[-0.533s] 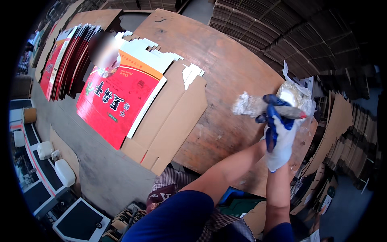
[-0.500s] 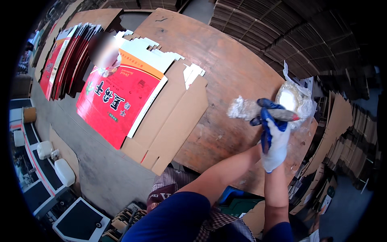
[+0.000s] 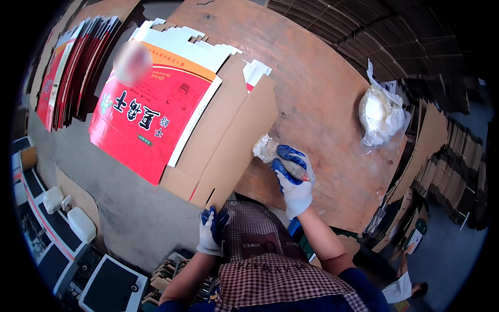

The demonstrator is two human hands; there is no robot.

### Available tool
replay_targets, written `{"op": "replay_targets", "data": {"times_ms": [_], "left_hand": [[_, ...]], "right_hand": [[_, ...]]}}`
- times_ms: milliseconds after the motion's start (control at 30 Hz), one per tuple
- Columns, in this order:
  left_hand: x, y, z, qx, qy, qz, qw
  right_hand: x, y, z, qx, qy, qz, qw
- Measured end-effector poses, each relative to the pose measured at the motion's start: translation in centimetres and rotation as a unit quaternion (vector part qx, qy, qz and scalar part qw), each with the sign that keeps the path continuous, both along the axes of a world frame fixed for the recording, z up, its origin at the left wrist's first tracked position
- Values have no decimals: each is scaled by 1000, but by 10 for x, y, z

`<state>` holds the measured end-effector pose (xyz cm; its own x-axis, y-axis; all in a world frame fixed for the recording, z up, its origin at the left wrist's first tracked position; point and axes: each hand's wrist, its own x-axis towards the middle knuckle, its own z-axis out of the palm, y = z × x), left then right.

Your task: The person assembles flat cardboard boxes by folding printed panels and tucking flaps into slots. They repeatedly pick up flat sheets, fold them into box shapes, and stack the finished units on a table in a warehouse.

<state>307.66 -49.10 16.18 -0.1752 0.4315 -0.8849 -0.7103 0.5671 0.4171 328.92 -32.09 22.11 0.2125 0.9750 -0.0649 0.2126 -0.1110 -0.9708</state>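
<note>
My right hand (image 3: 296, 184), in a white glove with blue-coated fingers, closes round the grey handle of a brush (image 3: 266, 149). The brush's shaggy, whitish head points left, beside the edge of the brown cardboard sheets. In a matching glove, my left hand (image 3: 212, 231) has its fingers closed at the near corner of the brown cardboard (image 3: 221, 138); the finger contact is partly hidden. Red-and-orange printed carton blanks (image 3: 156, 104) overlap that cardboard on its left. A plastic-lined container of white paste (image 3: 382, 114) stands at the right of the wooden table (image 3: 317, 99).
A row of folded red cartons (image 3: 75, 73) stands at the far left. Bundled cardboard stacks (image 3: 353, 23) line the back and right. White plastic jugs (image 3: 81, 222) sit at lower left. Another person (image 3: 400, 288) shows at the lower right edge.
My right hand has carried the brush left and nearer, from the paste container to the cardboard's edge. My left hand has left the brush area and come to the cardboard's near corner.
</note>
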Motion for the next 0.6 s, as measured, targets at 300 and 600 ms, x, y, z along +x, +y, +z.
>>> {"op": "replay_targets", "data": {"times_ms": [300,600], "left_hand": [[-5,7,-31,36,-137,56,988],[-9,-1,-40,101,-30,-110,988]], "right_hand": [[-29,-39,-7,2,-161,147,976],[-36,-25,11,-49,-145,130,980]]}}
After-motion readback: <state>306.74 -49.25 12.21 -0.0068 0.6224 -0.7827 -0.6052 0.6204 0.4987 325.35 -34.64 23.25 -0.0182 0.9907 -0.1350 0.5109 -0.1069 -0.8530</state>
